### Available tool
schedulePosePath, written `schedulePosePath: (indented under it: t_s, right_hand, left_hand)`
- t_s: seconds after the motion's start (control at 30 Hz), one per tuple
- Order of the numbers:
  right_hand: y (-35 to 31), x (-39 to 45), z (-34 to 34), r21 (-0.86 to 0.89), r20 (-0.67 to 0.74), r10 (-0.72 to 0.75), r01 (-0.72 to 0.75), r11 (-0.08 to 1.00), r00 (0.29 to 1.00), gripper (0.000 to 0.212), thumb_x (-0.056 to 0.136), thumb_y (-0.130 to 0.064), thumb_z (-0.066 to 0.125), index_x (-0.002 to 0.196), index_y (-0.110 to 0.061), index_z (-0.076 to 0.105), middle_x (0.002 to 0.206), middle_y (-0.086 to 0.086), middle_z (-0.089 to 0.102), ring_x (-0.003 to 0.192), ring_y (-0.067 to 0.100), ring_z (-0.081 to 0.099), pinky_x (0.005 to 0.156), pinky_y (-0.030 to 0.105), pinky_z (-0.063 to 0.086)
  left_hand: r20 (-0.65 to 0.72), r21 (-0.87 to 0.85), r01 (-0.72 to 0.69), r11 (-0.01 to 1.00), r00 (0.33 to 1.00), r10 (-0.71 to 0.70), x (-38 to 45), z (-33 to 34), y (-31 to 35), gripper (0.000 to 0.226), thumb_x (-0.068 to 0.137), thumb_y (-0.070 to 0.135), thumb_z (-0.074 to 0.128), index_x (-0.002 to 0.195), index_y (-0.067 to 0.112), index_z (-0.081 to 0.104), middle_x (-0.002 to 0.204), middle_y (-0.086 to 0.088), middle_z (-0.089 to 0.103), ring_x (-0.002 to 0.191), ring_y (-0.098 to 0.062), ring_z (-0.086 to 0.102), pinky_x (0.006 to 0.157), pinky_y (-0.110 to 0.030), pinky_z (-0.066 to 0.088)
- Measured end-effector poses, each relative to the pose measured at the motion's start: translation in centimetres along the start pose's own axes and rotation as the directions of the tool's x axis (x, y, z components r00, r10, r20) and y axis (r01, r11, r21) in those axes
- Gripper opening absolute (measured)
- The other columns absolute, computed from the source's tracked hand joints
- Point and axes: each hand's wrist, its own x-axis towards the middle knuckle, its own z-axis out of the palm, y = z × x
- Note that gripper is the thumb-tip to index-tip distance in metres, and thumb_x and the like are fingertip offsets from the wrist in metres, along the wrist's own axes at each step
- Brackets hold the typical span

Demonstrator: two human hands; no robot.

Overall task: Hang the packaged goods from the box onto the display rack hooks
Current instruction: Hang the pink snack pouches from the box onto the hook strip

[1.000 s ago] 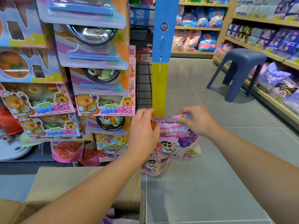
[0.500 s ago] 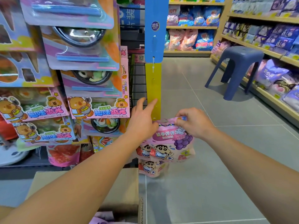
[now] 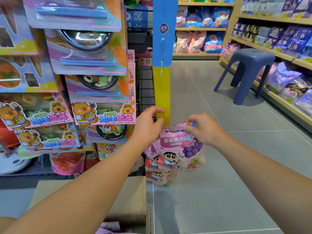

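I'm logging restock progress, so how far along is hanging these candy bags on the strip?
Done: a couple of pink bags already hang low on the yellow strip. In hand: the right hand pinches the grape bag by its top edge while the left hand holds the strip steady. Left: the strip's upper hooks look unfilled, and more pink packets show in the cardboard box.

Hook under left hand (image 3: 148, 125) hidden; pouch (image 3: 179, 149) top corner covered by right hand (image 3: 202, 129); cardboard box (image 3: 94, 196) cut off at bottom edge.

Hanging toy packs (image 3: 94, 92) crowd left of yellow strip (image 3: 163, 95); open floor (image 3: 211, 105) right; stool (image 3: 246, 73) well apart
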Motion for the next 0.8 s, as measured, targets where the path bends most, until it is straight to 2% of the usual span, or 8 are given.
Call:
schedulePosePath:
  t_s: [0.13,0.27,0.37,0.5,0.57,0.67,0.73,0.8]
  right_hand:
    - [0.3,-0.3,0.1,0.000,0.003,-0.005,0.005,1.000,1.000,0.010,0.089,-0.025,0.069,0.087,-0.016,0.072,0.083,0.001,0.067,0.084,0.019,0.057,0.066,0.027,0.035]
    - [0.4,-0.1,-0.3,-0.013,0.006,-0.013,0.013,1.000,1.000,0.009,0.088,-0.026,0.070,0.085,-0.018,0.071,0.085,0.003,0.070,0.085,0.020,0.059,0.067,0.029,0.039]
    - [0.3,0.1,-0.4,-0.036,0.006,-0.020,0.020,0.999,1.000,0.010,0.088,-0.029,0.069,0.086,-0.019,0.071,0.087,0.003,0.069,0.087,0.019,0.058,0.069,0.029,0.039]
    - [0.3,0.2,-0.3,-0.045,0.009,-0.026,0.026,0.999,1.000,0.010,0.088,-0.029,0.070,0.086,-0.020,0.072,0.087,0.004,0.070,0.088,0.021,0.060,0.071,0.032,0.045]
    - [0.2,0.0,-0.3,-0.045,-0.011,-0.031,0.031,0.999,0.999,0.010,0.088,-0.029,0.070,0.087,-0.019,0.072,0.088,0.003,0.070,0.088,0.021,0.061,0.072,0.032,0.047]
    - [-0.3,0.0,-0.8,-0.029,-0.055,-0.058,0.057,0.998,0.997,0.011,0.088,-0.028,0.070,0.088,-0.017,0.073,0.088,0.003,0.071,0.087,0.021,0.060,0.074,0.034,0.049]
    - [-0.9,0.3,-1.2,-0.054,-0.043,-0.107,0.105,0.993,0.993,0.012,0.088,-0.028,0.070,0.089,-0.016,0.073,0.086,0.005,0.070,0.087,0.022,0.060,0.075,0.034,0.047]
    - [-1.4,0.9,-1.3,-0.097,-0.022,-0.145,0.142,0.985,0.989,0.014,0.087,-0.027,0.070,0.091,-0.014,0.074,0.088,0.007,0.071,0.089,0.025,0.059,0.077,0.035,0.046]
  left_hand:
    - [-0.040,-0.161,0.054,0.986,0.997,-0.061,0.4,-0.1,0.4,0.020,0.094,0.009,0.053,0.101,0.023,0.066,0.101,0.004,0.067,0.090,-0.012,0.060,0.079,-0.028,0.050]
    - [-0.087,-0.307,0.181,0.934,0.972,-0.217,0.7,0.1,0.6,0.001,0.095,0.017,0.056,0.095,0.018,0.057,0.087,-0.006,0.068,0.078,-0.022,0.064,0.080,-0.046,0.057]
    - [-0.086,-0.353,0.296,0.888,0.934,-0.346,1.3,0.2,0.7,0.012,0.092,0.026,0.062,0.097,0.016,0.056,0.088,-0.007,0.068,0.082,-0.026,0.066,0.081,-0.048,0.057]
    - [0.004,-0.347,0.361,0.866,0.923,-0.384,1.7,0.2,0.8,0.027,0.086,0.035,0.067,0.083,0.008,0.061,0.081,-0.009,0.062,0.080,-0.026,0.061,0.079,-0.043,0.055]
    - [0.047,-0.372,0.407,0.834,0.906,-0.421,1.8,0.2,0.5,0.041,0.074,0.042,0.070,0.094,0.007,0.065,0.094,-0.009,0.070,0.091,-0.028,0.066,0.087,-0.048,0.056]
    - [0.106,-0.415,0.472,0.778,0.874,-0.474,2.1,0.0,0.3,0.060,0.062,0.043,0.073,0.115,0.015,0.065,0.114,-0.007,0.069,0.106,-0.027,0.065,0.094,-0.048,0.053]
    - [0.151,-0.415,0.511,0.753,0.855,-0.496,2.0,-0.7,1.1,0.061,0.068,0.035,0.077,0.122,0.013,0.061,0.119,-0.009,0.066,0.109,-0.028,0.063,0.096,-0.048,0.052]
    - [0.186,-0.388,0.552,0.737,0.831,-0.524,1.9,-1.3,1.7,0.047,0.077,0.026,0.078,0.118,0.011,0.061,0.117,-0.009,0.064,0.111,-0.029,0.061,0.098,-0.049,0.050]
